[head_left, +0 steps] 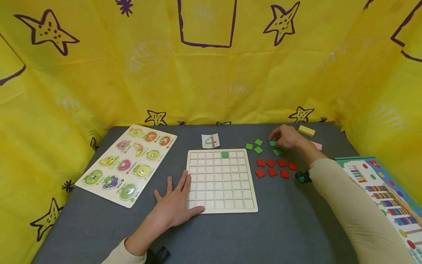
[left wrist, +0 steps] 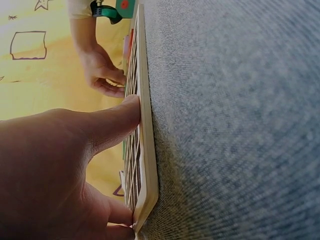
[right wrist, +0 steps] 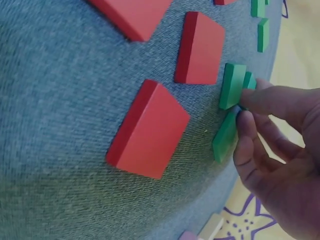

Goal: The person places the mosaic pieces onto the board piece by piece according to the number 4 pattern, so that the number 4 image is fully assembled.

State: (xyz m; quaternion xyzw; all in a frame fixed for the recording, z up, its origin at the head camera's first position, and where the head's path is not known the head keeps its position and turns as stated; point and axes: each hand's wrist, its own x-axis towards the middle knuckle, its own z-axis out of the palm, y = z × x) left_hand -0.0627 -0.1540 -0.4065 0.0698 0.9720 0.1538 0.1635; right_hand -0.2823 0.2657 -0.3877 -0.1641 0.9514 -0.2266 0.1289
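Observation:
A pale wooden grid board (head_left: 222, 211) lies on the grey table, with one green square tile (head_left: 225, 154) in its top row. My left hand (head_left: 174, 207) rests at the board's left side, fingers spread; its thumb (left wrist: 122, 117) touches the near edge. My right hand (head_left: 287, 137) reaches down among loose green tiles (head_left: 277, 151) right of the board. In the right wrist view its bent fingertips touch green tiles (right wrist: 232, 85) on the cloth; none is visibly lifted. Several red square tiles (head_left: 271, 172) lie nearer, below that hand.
A small printed pattern card (head_left: 210, 141) lies behind the board. To the left is a fruit puzzle board (head_left: 132, 165). A yellow block (head_left: 306, 130) and a pink block (head_left: 317, 145) sit beyond my right wrist. A colourful box (head_left: 385, 194) stands at the right, partly behind my sleeve.

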